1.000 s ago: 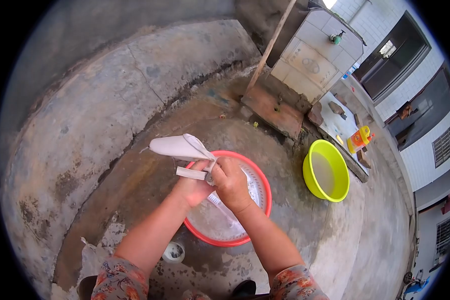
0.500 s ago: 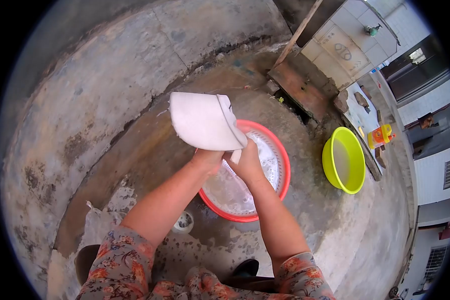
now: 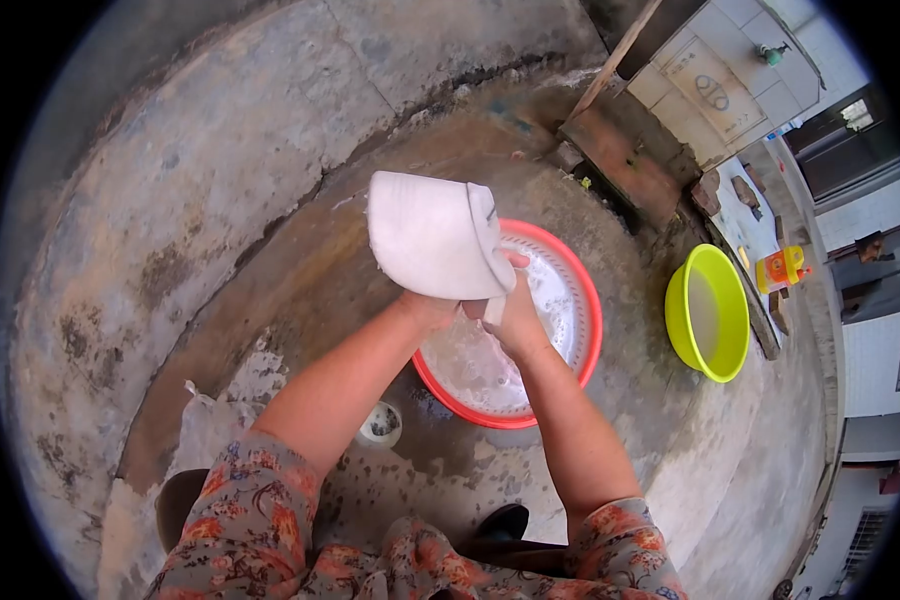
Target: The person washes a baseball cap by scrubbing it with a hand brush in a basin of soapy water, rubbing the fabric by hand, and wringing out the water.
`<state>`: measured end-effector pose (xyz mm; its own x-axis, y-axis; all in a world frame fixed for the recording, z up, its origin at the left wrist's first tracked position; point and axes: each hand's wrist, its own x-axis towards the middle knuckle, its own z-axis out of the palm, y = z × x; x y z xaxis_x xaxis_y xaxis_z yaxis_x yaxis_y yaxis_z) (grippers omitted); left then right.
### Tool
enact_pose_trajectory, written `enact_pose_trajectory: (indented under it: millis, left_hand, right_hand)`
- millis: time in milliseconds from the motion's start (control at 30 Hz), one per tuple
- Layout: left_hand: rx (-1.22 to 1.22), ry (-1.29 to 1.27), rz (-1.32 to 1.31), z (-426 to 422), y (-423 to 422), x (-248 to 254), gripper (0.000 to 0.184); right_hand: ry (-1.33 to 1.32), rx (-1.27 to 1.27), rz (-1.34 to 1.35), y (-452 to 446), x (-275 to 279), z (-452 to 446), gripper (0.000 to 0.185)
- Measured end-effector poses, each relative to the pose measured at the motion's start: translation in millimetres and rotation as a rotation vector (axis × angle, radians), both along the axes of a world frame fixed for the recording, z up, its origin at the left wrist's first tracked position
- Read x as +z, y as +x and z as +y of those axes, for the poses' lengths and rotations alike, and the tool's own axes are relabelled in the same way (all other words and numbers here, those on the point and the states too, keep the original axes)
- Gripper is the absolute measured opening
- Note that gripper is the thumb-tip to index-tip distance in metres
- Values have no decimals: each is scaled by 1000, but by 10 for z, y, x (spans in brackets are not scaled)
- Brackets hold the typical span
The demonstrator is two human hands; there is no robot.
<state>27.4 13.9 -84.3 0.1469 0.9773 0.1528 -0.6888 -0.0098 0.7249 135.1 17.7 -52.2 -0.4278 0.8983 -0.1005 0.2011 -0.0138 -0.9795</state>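
A pale, whitish cap (image 3: 430,235) is held up in front of me, its broad curved brim toward the upper left. My left hand (image 3: 432,310) grips it from below, with most of its fingers hidden behind the brim. On the other side my right hand (image 3: 518,315) is closed on the cap's edge, near a short hanging strap (image 3: 494,309). Beneath both hands sits a red basin (image 3: 592,325) of sudsy water, with a white perforated basket rim inside it. My forearms partly cover the basin.
A yellow-green basin (image 3: 739,350) stands on the concrete at the right. Near it are an orange-and-yellow container (image 3: 775,270) and a slab (image 3: 735,222) with stones. A small white tub (image 3: 380,425) lies by my left forearm. A tap (image 3: 772,54) is on the tiled wall.
The whole view has shifted, so the basins and ground sit farther right. Both hands keep hold of the cap, which stays above the red basin's left side.
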Motion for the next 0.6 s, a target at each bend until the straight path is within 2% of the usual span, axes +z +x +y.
enact_pose_trajectory:
  millis: [100,167,333,500,567,600]
  left_hand:
    - [4,56,36,-9,-15,4,26]
    - [-42,8,25,-27,-34,33,23]
    - [-95,-19,75,52,-117,-320,31]
    - [-178,-24,51,39,-151,-254,32]
    - [-113,-10,75,31,-115,-236,17]
    - [-113,-11,76,19,-119,-183,17]
  right_hand:
    - [10,-5,2,-24,32,-23,20]
    - [-269,-37,90,-35,117,-49,29]
    - [-382,-15,160,-20,107,-80,32]
    - [-514,-26,264,-6,41,-103,32]
    - [-584,-18,311,10,-17,-104,33]
    - [-585,-17,311,11,-31,-108,33]
